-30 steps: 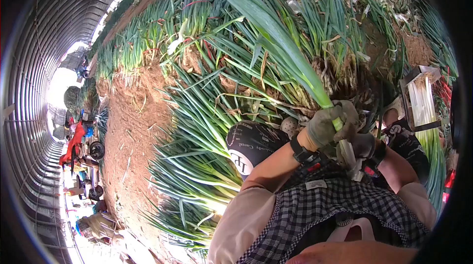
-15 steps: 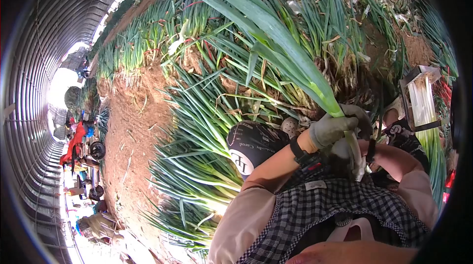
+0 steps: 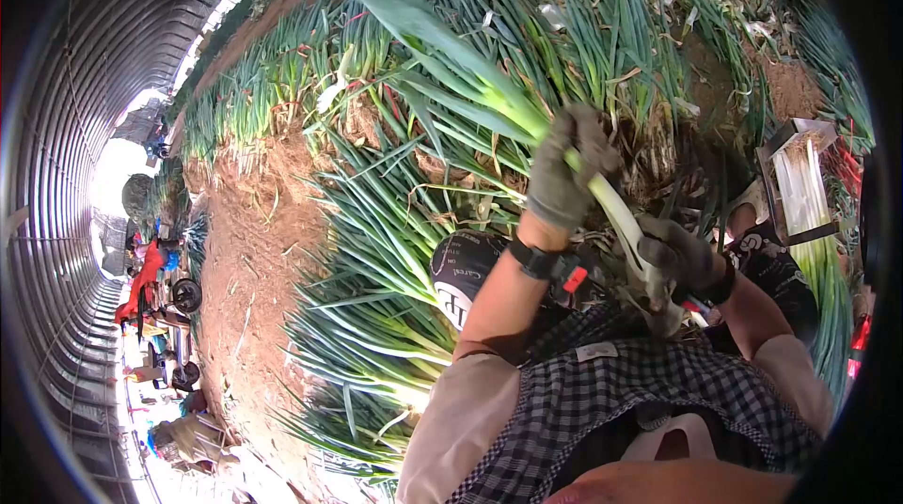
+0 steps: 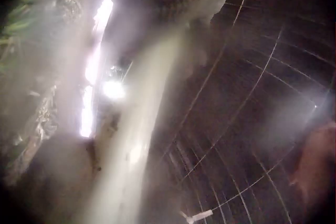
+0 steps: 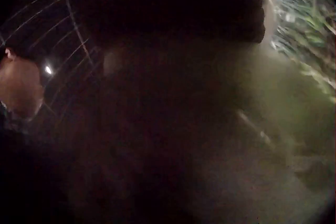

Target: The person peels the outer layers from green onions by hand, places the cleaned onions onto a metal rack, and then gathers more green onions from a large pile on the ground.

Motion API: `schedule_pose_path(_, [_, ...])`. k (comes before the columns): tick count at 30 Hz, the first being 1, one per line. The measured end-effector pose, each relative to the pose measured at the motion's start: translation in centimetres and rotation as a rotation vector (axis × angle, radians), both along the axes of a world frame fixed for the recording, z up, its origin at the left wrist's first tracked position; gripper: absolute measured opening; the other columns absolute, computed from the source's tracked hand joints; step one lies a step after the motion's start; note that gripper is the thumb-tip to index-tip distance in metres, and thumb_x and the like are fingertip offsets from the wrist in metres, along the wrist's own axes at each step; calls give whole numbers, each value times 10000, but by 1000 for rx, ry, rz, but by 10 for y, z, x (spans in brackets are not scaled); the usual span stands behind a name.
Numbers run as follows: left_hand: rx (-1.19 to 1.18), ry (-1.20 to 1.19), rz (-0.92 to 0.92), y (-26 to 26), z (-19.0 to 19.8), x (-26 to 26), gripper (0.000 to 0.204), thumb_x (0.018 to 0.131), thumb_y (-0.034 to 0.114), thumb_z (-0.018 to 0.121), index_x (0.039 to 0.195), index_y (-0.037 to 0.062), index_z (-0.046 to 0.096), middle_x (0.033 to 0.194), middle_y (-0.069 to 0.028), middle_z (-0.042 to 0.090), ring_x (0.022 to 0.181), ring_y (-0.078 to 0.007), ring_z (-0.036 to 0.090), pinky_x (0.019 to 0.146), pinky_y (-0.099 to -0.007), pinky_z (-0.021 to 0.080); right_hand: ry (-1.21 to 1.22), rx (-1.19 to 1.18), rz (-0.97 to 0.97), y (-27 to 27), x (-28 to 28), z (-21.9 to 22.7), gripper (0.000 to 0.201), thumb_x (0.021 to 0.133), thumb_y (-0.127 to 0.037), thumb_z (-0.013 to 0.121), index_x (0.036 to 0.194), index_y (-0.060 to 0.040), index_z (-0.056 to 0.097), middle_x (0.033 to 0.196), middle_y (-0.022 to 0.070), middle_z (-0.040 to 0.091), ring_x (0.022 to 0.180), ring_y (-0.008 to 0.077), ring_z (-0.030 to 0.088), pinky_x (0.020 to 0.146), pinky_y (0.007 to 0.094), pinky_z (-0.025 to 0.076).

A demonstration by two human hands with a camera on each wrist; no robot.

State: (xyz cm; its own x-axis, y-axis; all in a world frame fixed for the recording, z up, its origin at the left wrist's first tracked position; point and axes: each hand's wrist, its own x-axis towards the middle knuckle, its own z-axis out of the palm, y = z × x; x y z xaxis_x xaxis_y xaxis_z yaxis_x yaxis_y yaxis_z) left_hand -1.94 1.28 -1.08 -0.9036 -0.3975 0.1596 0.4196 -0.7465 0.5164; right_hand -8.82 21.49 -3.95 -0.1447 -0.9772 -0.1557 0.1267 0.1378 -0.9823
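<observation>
A large green onion [image 3: 618, 212] slants across the head view, its long leaves up at the left and its white stalk down toward the lap. My gloved left hand [image 3: 569, 165] grips it where green turns to white. Lower down, my gloved right hand [image 3: 679, 255] curls its fingers at the root end, beside limp, pale outer layers [image 3: 663, 316]. In the left wrist view the white stalk [image 4: 131, 145] runs blurred through the middle. The right wrist view is mostly dark, with a blurred green patch [image 5: 289, 92] at the right.
Heaps of green onions [image 3: 376, 335] lie to the left, with more bundles [image 3: 602, 43] ahead. A metal holder [image 3: 800, 142] with white stalks stands at the right. Bare soil [image 3: 254, 288] stretches left, beside wheeled equipment [image 3: 186, 295] and the arched tunnel wall [image 3: 56, 175].
The left hand has moved up and left, away from the right hand, along the green onion. More white stalk now shows between the hands, and the leaves have swung up and left.
</observation>
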Motion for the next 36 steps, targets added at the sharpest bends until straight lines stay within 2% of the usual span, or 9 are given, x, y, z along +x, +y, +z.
schedule_pose_path(3, [-46,36,78,-38,24,-6,369,978,380,442,1047,29,533,645,9,492,439,-75,355,546,-269,432,275,-2,-13,-28,1,36,290,916,-267,512,975,13,556,766,93,585,677,187,587,591,303,474])
schedule_pose_path(5, [53,10,156,-54,49,-2,248,982,295,462,1020,61,533,730,2,526,464,-60,376,501,-196,379,1334,-781,-228,-46,-9,12,350,922,-334,510,991,6,561,776,143,600,673,277,602,630,362,488])
schedule_pose_path(8, [-241,-99,355,-96,50,0,194,957,273,522,982,87,574,665,41,514,538,-107,480,541,-246,432,800,-117,40,-75,-10,44,397,916,-378,510,1034,-2,563,809,215,617,727,354,618,676,419,484])
schedule_pose_path(9, [-21,92,47,-130,40,5,241,951,307,525,1041,88,564,647,47,505,549,-104,497,550,-265,449,739,-38,3,-72,0,53,414,911,-393,503,1066,-13,561,811,251,620,786,369,632,691,453,474])
schedule_pose_path(21, [167,-329,487,-282,-77,72,309,966,292,390,806,93,565,565,44,396,423,-83,346,598,-273,442,1185,-23,-141,87,28,24,255,817,-229,657,1012,-79,594,549,120,537,500,291,592,456,385,450])
schedule_pose_path(22, [95,-440,791,-254,-56,70,297,942,290,445,699,129,504,543,47,388,425,-82,349,518,-238,406,1145,51,-118,107,31,33,293,817,-254,654,1045,-82,588,550,114,539,494,284,593,458,387,453])
schedule_pose_path(28, [-6,-235,778,-241,-37,70,278,934,288,484,926,63,648,558,50,432,430,-77,368,473,-199,394,1431,477,126,104,6,34,468,767,-318,690,1129,-57,548,878,122,656,802,284,651,695,390,521])
schedule_pose_path(33, [-50,-115,626,-145,-1,11,346,966,328,472,1030,25,627,579,-1,480,423,-96,374,488,-233,418,1302,-321,-499,-24,-10,35,737,715,-385,746,1302,-38,468,1190,203,554,1126,322,539,957,445,423])
schedule_pose_path(36, [-133,-36,629,-101,17,-11,301,979,300,463,1016,33,595,587,-4,490,421,-88,372,499,-234,417,1452,-106,-538,-83,-17,3,557,778,-336,694,1230,-60,520,1051,171,622,992,314,613,851,428,485])
